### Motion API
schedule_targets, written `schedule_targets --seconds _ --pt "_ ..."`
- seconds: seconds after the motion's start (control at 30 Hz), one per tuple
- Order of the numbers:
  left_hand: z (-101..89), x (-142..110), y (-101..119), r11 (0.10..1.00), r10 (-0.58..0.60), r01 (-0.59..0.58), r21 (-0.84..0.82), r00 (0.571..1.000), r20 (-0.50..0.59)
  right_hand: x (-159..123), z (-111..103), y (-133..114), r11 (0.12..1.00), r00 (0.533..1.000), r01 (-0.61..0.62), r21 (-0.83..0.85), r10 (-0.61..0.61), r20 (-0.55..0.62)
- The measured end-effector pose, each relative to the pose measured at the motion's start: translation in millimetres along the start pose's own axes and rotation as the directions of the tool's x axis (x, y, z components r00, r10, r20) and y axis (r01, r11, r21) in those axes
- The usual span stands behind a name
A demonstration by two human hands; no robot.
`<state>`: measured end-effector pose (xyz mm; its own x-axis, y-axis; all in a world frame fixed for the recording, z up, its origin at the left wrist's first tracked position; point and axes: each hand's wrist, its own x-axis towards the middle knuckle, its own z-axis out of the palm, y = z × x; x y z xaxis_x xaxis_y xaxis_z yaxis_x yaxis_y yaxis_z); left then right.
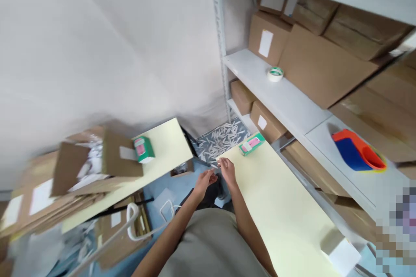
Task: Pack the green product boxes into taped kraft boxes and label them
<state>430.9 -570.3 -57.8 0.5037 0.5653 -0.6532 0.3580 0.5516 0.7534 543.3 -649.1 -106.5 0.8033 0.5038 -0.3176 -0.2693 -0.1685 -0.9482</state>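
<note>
Right hand (226, 170): worktop's (279, 199) far-left corner | left hand (205, 179): just off left edge | both grips: cannot tell | green-pink box (251, 144): along far edge | room toward white box (346, 256), right edge

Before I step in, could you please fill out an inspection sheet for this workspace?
Surface: two pale yellow tables, the left table and the right table.
Job's things: green box on the right table, near the hands; anything between the fingers is too small to tell.
Clutter: white slips scattered low beyond the tables; open carton on the left.
Hands: left hand and right hand close together, fingers curled, by the right table's edge.
Cables: nothing seen for certain; white tubing curves at the left.
Surroundings: shelving at right with cartons and a tape roll.
</note>
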Motion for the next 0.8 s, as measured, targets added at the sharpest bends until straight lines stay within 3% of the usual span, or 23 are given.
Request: schedule_targets --seconds 0.2,0.33,0.47,0.53,0.63,0.7,0.8 --pt "-86.6 -36.4 9.5 0.984 0.118 -0.142 -0.110 0.971 -0.207 -23.5 76.8 -4.1 0.999 0.974 -0.015 -0.043 0.024 0.226" --pt "-133.5 -28.2 25.0 0.946 0.124 -0.217 -0.239 0.928 -0.351 -28.5 118.4 -24.3 0.993 0.949 0.025 -0.117 0.014 0.315" --pt "-192.0 -17.2 42.8 0.881 0.180 -0.328 -0.341 0.899 -0.400 -33.3 173.7 -47.8 0.979 0.939 0.066 -0.191 0.004 0.344" --pt "-233.4 -16.5 50.6 0.840 0.203 -0.387 -0.379 0.874 -0.443 -43.1 213.2 -55.5 0.978 0.927 0.093 -0.186 -0.017 0.375" --pt "-311.1 -20.1 57.8 0.764 0.211 -0.488 -0.422 0.808 -0.550 -70.3 282.8 -60.7 0.976 0.883 0.147 -0.158 -0.057 0.466" --pt "-368.5 -23.5 58.1 0.711 0.186 -0.555 -0.432 0.741 -0.645 -93.1 329.0 -62.0 0.975 0.842 0.174 -0.141 -0.073 0.535" --pt "-453.1 -24.4 53.3 0.652 0.079 -0.633 -0.418 0.605 -0.792 -123.3 386.7 -65.3 0.973 0.782 0.188 -0.135 -0.065 0.620"
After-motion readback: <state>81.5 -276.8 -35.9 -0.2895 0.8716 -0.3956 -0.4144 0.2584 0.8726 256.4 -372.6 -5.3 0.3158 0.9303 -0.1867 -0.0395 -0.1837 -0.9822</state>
